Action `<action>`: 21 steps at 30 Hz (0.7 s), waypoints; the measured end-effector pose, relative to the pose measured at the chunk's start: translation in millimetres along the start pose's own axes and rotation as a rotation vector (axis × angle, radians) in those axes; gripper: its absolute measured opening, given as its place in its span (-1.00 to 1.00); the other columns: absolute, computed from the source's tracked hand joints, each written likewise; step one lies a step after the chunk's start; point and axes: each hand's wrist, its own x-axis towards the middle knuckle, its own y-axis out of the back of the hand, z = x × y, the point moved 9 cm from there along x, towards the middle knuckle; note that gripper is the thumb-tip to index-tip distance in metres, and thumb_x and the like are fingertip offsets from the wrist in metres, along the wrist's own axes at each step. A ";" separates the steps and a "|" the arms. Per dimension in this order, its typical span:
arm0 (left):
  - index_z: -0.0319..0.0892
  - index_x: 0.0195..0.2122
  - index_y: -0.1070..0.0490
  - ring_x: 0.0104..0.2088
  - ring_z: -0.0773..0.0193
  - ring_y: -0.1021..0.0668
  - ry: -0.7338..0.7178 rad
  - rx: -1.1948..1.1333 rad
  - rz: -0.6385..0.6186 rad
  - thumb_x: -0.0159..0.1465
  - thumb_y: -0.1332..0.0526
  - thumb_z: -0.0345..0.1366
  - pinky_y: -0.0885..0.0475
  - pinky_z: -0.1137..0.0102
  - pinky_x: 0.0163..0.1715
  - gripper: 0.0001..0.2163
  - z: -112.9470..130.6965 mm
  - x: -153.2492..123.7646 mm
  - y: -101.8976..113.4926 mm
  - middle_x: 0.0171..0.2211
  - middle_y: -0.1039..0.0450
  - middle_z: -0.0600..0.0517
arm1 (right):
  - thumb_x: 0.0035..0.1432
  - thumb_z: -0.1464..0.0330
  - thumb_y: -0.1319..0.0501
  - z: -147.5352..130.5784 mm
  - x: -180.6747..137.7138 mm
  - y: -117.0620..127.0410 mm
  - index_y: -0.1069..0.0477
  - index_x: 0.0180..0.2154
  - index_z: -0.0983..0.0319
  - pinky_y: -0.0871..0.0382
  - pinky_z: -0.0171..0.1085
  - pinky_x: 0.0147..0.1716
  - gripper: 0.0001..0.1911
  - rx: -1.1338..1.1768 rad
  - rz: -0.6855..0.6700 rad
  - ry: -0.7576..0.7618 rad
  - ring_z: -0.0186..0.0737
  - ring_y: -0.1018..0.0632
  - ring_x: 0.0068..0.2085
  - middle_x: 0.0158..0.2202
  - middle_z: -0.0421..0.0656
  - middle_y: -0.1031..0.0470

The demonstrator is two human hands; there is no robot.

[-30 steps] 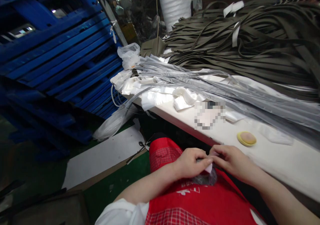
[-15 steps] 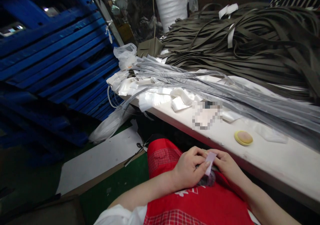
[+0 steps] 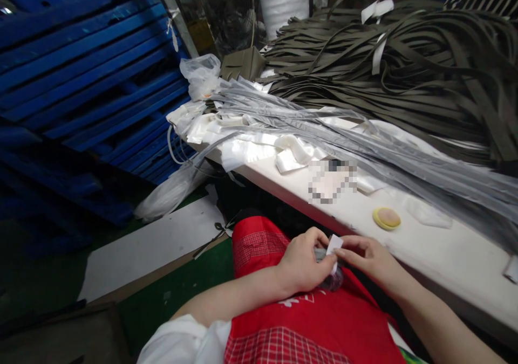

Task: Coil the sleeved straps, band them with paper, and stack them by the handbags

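Above my lap, my left hand (image 3: 302, 262) is closed around a small grey, partly see-through bundle (image 3: 333, 281), whose kind I cannot make out. A white paper strip (image 3: 334, 243) sticks up between my two hands, with my left thumb against its lower part. My right hand (image 3: 366, 255) pinches the strip's right side between thumb and fingers. Both hands are over the red apron (image 3: 324, 326), just in front of the white table's edge. The fingertips of my left hand are partly hidden behind the strip.
The white table (image 3: 360, 210) bears a round yellow-rimmed item (image 3: 386, 218), a pixelated patch, long grey strips (image 3: 348, 137) and a heap of dark olive straps (image 3: 384, 78). Blue pallets (image 3: 93, 78) are stacked at left. A flat white board (image 3: 154, 251) lies low on the left.
The white strip has turned more upright and faces the camera more. My right thumb has come onto its side, with the fingers now clearer of the left hand. The view has shifted slightly.
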 end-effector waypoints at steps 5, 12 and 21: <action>-0.16 -0.13 -0.31 -0.33 0.22 -0.54 0.018 0.034 -0.027 0.13 -0.28 -0.17 -0.38 0.41 -0.38 -0.68 4.2 -1.4 -4.7 -0.31 -0.53 0.01 | -0.04 0.11 -0.38 11.2 0.1 1.6 -0.57 -0.36 0.27 -0.42 -0.22 -0.20 -0.65 0.033 0.022 -0.079 -0.11 -0.55 -0.30 -0.37 -0.12 -0.60; -0.16 -0.10 -0.32 -0.32 0.21 -0.54 0.013 0.062 -0.102 0.10 -0.31 -0.13 -0.37 0.39 -0.34 -0.61 10.1 0.4 -7.5 -0.29 -0.53 0.02 | 0.00 0.20 -0.35 12.0 0.5 0.4 -0.46 -0.40 0.27 -0.41 -0.28 -0.35 -0.75 0.019 -0.044 -0.031 -0.22 -0.53 -0.39 -0.43 -0.17 -0.57; -0.30 -0.29 -0.51 -0.47 0.36 -0.43 0.254 -0.504 -0.387 -0.15 -0.45 -0.15 -0.31 0.46 -0.42 -0.58 -31.1 15.1 -23.1 -0.46 -0.45 0.05 | 0.25 0.46 -0.08 -32.8 -38.7 -15.9 -0.43 0.04 0.14 -0.43 -0.12 0.03 -0.64 -0.699 0.152 0.552 -0.11 -0.52 0.02 0.05 -0.05 -0.50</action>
